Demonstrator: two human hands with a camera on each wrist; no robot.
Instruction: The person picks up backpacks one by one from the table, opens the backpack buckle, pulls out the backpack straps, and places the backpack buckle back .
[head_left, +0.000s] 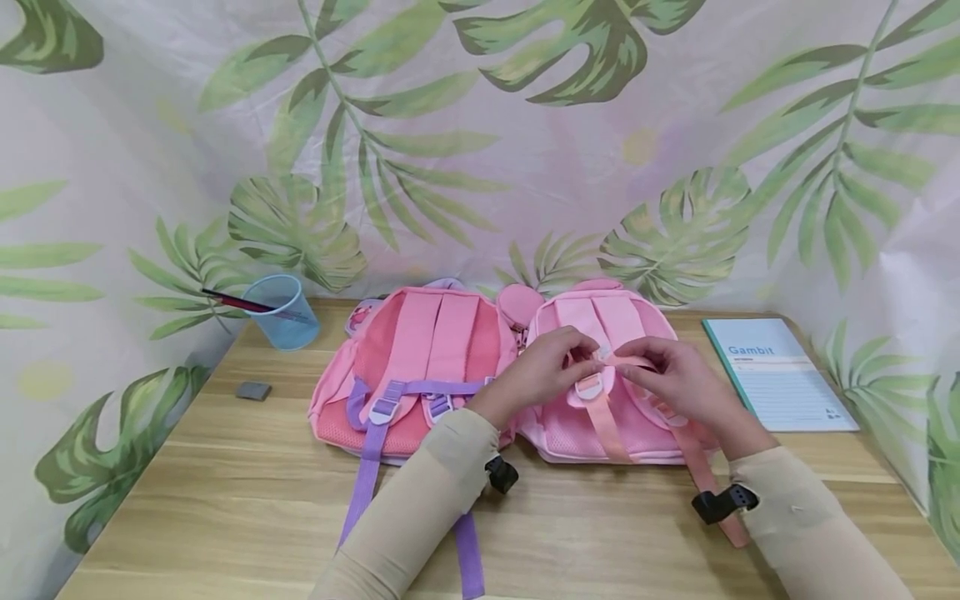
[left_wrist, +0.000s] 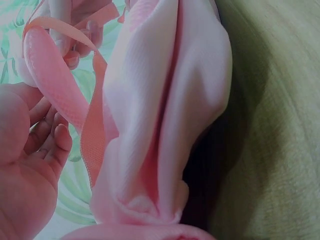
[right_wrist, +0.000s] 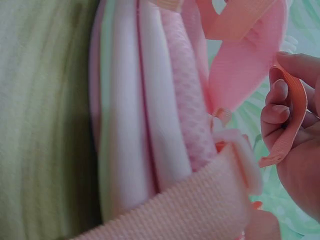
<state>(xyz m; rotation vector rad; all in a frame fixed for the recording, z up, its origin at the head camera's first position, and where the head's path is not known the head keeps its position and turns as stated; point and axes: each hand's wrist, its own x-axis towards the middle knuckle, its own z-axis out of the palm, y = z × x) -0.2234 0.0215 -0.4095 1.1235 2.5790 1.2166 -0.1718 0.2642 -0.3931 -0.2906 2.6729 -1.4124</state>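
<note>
On the right of the head view lies a light pink backpack, straps facing up. My left hand grips a padded shoulder strap near its white buckle, fingers curled behind the strap. Opposite it, my right hand pinches a piece of orange webbing between thumb and curled fingers, its short end sticking out below. More orange webbing hangs down the backpack's front. To the left lies another pink backpack with purple webbing, partly behind my left forearm.
A blue mesh pen cup holding pens stands at the table's back left. In front of it lies a small grey block. At the right is a notebook. A leaf-printed curtain closes off the back and sides.
</note>
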